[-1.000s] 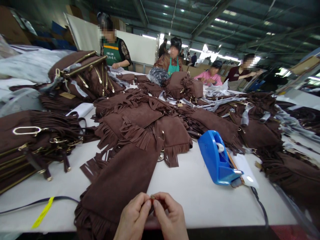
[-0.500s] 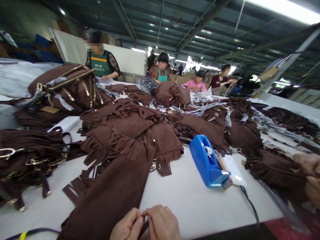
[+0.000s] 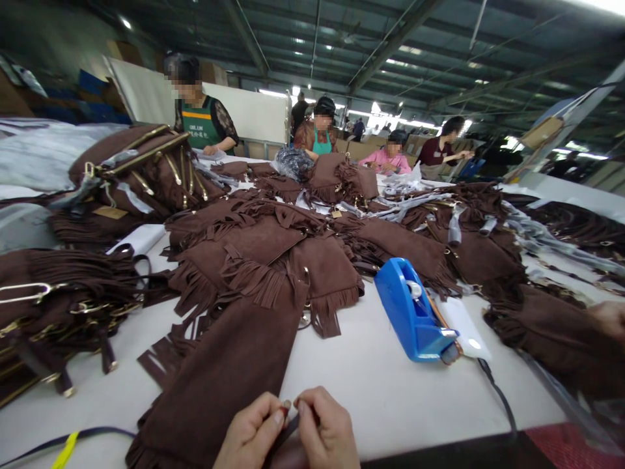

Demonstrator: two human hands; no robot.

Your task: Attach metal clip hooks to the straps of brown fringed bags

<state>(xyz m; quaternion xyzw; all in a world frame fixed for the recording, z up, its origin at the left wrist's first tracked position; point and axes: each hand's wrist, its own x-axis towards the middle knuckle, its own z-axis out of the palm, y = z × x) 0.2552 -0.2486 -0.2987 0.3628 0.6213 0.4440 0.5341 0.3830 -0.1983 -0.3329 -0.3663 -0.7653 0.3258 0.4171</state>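
Observation:
My left hand (image 3: 251,430) and my right hand (image 3: 326,426) meet low in the middle of the view, fingertips almost together. Both are closed in a pinch around a narrow dark strap (image 3: 289,430). A tiny reddish spot shows at the left thumb and forefinger; what it is I cannot make out. Just left of my hands lies a brown suede bag (image 3: 219,371) with fringes, stretched over the table (image 3: 361,397). The lower part of the strap is hidden between my hands.
A blue tape dispenser (image 3: 407,312) stands to the right beside a white corded device (image 3: 466,329). Bags with gold zips (image 3: 141,163) are piled at the left. Another person's hand (image 3: 610,319) is at the right edge. Several co-workers sit or stand across the table.
The view has shifted slightly. My fingertips have drawn a little apart, and more of the dark strap shows between them. The other person's hand at the right has moved toward the edge.

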